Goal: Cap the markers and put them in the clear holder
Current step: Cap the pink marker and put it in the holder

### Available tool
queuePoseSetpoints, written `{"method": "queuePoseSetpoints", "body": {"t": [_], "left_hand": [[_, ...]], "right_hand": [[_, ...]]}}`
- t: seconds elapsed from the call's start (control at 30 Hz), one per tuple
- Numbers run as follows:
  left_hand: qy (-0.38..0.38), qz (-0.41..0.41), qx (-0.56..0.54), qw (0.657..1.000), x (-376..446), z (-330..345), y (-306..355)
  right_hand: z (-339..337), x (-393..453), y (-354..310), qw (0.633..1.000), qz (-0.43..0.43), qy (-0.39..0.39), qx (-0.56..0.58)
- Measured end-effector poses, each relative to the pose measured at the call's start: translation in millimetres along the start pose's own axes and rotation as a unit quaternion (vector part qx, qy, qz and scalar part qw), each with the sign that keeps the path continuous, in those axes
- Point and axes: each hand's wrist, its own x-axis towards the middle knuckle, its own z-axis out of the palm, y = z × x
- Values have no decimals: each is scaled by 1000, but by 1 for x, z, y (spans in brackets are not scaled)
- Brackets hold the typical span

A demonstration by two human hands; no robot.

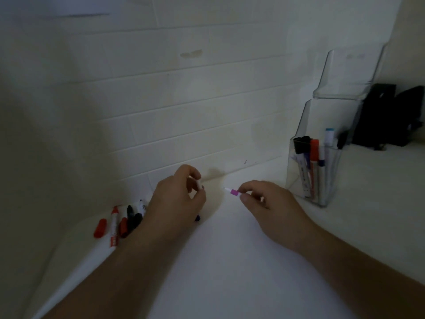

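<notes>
A slim marker (232, 191) with a white body and a pink band is pinched between the thumb and curled fingers of the right hand (266, 203), its uncapped tip aimed leftward and held above the white counter (230, 261). A small white cap (199, 184) is pinched by the curled fingers of the left hand (178, 196), and a gap is seen between cap and marker tip, so the two are near but apart. A dark object (197, 218) is partly seen under the left hand; what it is cannot be told.

At the right, the clear holder (322, 180) is stood on the counter near the tiled wall (184, 100). Several capped markers are kept upright in its front pocket: a black-capped marker (301, 148), a red marker (314, 157) and a light blue-capped marker (329, 137) among them. Behind the holder, dark objects (386, 116) are seen, too dim to be identified.

To the left of the left wrist, loose pieces are laid on the counter: a red cap (100, 227), a red-tipped marker (114, 224), a second red cap (123, 226), a black marker (131, 217) and a white marker (142, 207), lying close beside one another; whether they touch cannot be told
</notes>
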Motion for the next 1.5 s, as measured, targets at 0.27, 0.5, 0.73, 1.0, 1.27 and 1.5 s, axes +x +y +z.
{"method": "queuePoseSetpoints", "body": {"t": [0.27,0.5,0.73,1.0,1.27,1.5], "left_hand": [[-8,44,-39,998,-5,10,6],[1,-22,-171,985,-4,9,5],[-77,-4,-279,957,0,11,-1],[-100,40,-333,937,3,11,-5],[-82,58,-217,971,0,15,-5],[-85,127,-17,988,-4,11,1]], "right_hand": [[1,2,-1,1000,0,19,6],[0,2,0,998,-15,54,-10],[-2,2,-4,995,-42,87,-5],[-1,1,-8,996,-54,77,-11],[-3,0,-5,993,-55,76,-65],[-9,-3,-15,964,-133,87,-213]]}}
